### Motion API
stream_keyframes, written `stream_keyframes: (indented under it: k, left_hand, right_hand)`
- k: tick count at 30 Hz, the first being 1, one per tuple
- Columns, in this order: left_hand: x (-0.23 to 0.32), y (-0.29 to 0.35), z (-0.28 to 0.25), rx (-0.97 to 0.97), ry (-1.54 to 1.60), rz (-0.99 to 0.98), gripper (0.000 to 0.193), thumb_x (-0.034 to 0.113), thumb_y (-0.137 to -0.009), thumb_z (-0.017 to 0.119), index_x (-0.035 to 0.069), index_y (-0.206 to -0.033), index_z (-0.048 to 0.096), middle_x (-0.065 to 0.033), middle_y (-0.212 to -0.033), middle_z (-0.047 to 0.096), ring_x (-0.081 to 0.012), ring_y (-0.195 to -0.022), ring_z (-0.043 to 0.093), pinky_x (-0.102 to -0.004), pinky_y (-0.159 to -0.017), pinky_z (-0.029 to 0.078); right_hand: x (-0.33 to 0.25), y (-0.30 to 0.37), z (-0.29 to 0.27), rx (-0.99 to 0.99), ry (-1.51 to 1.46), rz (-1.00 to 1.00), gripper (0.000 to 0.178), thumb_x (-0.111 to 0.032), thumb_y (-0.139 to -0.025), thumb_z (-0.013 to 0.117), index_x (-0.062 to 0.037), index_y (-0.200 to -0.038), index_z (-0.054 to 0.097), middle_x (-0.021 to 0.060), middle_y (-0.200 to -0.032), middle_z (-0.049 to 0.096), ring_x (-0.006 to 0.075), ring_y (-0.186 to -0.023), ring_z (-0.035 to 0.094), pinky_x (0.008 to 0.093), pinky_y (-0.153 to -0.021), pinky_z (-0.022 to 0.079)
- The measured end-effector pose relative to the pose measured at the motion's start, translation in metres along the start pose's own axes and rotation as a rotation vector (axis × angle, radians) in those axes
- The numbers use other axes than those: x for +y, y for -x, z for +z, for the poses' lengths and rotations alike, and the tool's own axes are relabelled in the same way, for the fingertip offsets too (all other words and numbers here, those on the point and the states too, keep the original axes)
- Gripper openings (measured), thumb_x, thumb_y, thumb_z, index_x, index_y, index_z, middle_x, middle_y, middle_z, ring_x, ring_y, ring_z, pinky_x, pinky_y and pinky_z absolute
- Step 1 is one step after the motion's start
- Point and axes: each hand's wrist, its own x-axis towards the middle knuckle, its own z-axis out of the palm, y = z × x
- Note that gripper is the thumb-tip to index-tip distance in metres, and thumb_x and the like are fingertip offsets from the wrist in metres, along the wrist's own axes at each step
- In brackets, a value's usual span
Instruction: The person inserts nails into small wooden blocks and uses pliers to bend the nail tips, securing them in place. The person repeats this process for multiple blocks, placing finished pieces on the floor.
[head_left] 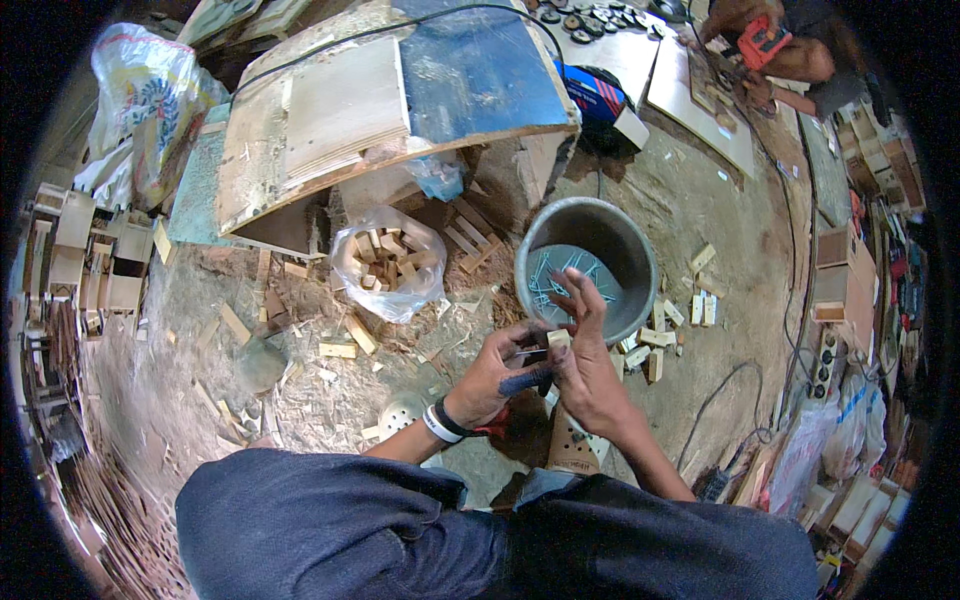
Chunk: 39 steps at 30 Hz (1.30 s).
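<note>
Both my hands meet in front of the bucket, just above my lap. My right hand [592, 378] pinches a small pale wood block [559, 340] with the thumb, its other fingers raised. My left hand [492, 374] is closed beside the block, on a thin dark rod [530, 352] that points toward it. Dark wrapping covers one left finger, and bands circle that wrist. A red item [494, 428] shows partly below the left hand; its kind is hidden. Behind my hands stands a grey bucket [522, 262] with many thin pale-teal sticks [572, 272] inside.
A clear plastic bag [393, 312] of wood blocks lies left of the bucket. More blocks [655, 338] lie to its right. A low wooden box-like bench [330, 120] stands ahead. At the far right, another person's hand holds a red tool [763, 42]. Cables cross the right floor.
</note>
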Motion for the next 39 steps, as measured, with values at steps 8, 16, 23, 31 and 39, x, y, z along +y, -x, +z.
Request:
stream_keyframes:
  k: [8, 16, 23, 31, 39]
  left_hand:
    - [0.001, -0.005, 0.009, 0.057, -0.03, -0.131, 0.053, 0.017, -0.1, 0.072, 0.003, -0.145, 0.048, -0.0116, -0.124, 0.07, -0.0193, -0.107, 0.071, -0.0333, -0.091, 0.06]
    - [0.071, 0.001, -0.108, 0.662, -1.472, 0.59, 0.03, 0.005, -0.088, 0.068, -0.002, -0.117, 0.068, -0.0253, -0.102, 0.071, -0.0448, -0.096, 0.068, -0.0479, -0.088, 0.055]
    - [0.087, -0.013, -0.171, 0.192, -1.9, 0.162, 0.034, 0.009, -0.086, 0.074, 0.004, -0.119, 0.067, -0.0217, -0.103, 0.07, -0.0424, -0.104, 0.065, -0.0508, -0.089, 0.052]
    - [0.116, 0.02, -0.147, 0.523, -1.552, 0.427, 0.03, 0.003, -0.078, 0.082, 0.0, -0.107, 0.075, -0.0201, -0.106, 0.075, -0.0398, -0.098, 0.071, -0.0434, -0.087, 0.055]
    - [0.099, 0.025, -0.105, 0.643, -0.513, 0.316, 0.032, 0.008, -0.099, 0.071, -0.002, -0.129, 0.066, -0.0135, -0.127, 0.069, -0.0259, -0.105, 0.073, -0.0331, -0.091, 0.063]
  right_hand:
    - [-0.005, 0.023, -0.065, -0.184, -0.089, 0.433, 0.021, -0.008, -0.108, 0.053, -0.0028, -0.127, 0.061, 0.0058, -0.092, 0.069, 0.0105, -0.078, 0.066, 0.0288, -0.062, 0.059]
    - [-0.008, 0.019, -0.141, -0.207, 0.946, 0.293, 0.046, -0.018, -0.098, 0.069, -0.0049, -0.139, 0.053, 0.0259, -0.12, 0.068, 0.0405, -0.11, 0.068, 0.0496, -0.091, 0.054]
    - [0.108, -0.046, -0.041, -0.25, 0.871, 0.086, 0.056, -0.013, -0.087, 0.075, -0.0069, -0.14, 0.055, 0.027, -0.129, 0.065, 0.043, -0.119, 0.064, 0.0519, -0.098, 0.054]
    - [0.104, -0.056, -0.063, -0.139, 0.702, 0.147, 0.024, -0.004, -0.087, 0.065, -0.0062, -0.107, 0.078, 0.0246, -0.102, 0.074, 0.0442, -0.095, 0.073, 0.0495, -0.085, 0.059]
    - [0.084, -0.035, -0.092, -0.074, 0.123, 0.115, 0.026, -0.005, -0.096, 0.066, -0.0025, -0.12, 0.077, 0.019, -0.119, 0.076, 0.0232, -0.113, 0.071, 0.0406, -0.096, 0.056]
